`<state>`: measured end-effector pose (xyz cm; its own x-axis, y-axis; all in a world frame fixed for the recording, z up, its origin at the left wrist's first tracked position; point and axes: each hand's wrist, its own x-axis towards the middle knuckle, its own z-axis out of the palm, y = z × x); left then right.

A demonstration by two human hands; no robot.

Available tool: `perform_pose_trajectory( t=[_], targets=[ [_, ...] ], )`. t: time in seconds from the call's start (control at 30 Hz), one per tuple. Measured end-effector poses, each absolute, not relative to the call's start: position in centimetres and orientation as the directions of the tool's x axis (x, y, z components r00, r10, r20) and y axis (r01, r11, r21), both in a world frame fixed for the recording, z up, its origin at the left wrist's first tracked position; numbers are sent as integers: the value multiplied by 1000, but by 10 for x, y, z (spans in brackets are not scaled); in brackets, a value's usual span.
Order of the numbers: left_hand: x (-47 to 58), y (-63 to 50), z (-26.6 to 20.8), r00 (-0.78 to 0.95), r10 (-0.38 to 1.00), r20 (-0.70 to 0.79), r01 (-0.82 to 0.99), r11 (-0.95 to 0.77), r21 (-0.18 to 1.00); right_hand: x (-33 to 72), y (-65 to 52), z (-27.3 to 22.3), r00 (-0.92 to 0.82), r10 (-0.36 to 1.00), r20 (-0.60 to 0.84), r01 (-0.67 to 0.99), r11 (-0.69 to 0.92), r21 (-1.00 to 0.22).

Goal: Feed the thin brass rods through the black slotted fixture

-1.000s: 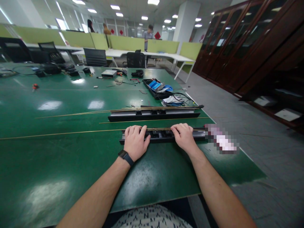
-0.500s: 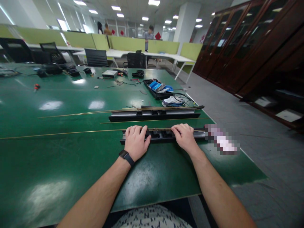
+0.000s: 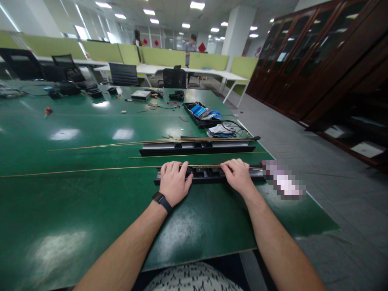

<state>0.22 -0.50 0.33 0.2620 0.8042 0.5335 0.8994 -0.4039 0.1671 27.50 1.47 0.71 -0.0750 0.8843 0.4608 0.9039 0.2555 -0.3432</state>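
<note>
In front of me a long black rail point(image 3: 209, 179) with a silvery channel lies across the green table. My left hand point(image 3: 173, 181) is wrapped over its left part, fingers on the far side and thumb on the near side. A thin brass-coloured rod point(image 3: 91, 170) runs along the rail's far edge and sticks out well past its left end. With thumb and fingertips my right hand point(image 3: 238, 174) pinches this rod above the rail's right half. Small black parts sit in the channel between the hands; their details are too dark to make out.
Beyond lies a second black rail point(image 3: 197, 151) with several thin rods on it, and a loose rod point(image 3: 163, 156) in front. A black tray point(image 3: 204, 122) holds blue items, beside gloves point(image 3: 222, 130). A blurred pinkish object point(image 3: 283, 182) rests by the table's right edge.
My right hand has shifted slightly to the right along the rod. The left hand stays in place on the rail.
</note>
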Motion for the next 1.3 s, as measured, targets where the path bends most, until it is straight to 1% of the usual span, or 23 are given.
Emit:
perform_pose_trajectory(
  t=[0.7, 0.9, 1.17, 1.3],
  targets=[
    [3, -5, 4, 267, 811, 520, 903, -399, 159, 287, 14, 9, -68, 883, 465, 929, 227, -294],
    [2, -5, 4, 262, 813, 521, 899, -401, 174, 285, 12, 12, -71, 883, 463, 931, 226, -288],
    [3, -6, 5, 262, 818, 512, 903, -395, 170, 284, 12, 10, -105, 873, 476, 948, 233, -218],
    [3, -5, 3, 261, 818, 513, 903, -394, 169, 286, 14, 7, -110, 875, 472, 946, 238, -222]
  ],
)
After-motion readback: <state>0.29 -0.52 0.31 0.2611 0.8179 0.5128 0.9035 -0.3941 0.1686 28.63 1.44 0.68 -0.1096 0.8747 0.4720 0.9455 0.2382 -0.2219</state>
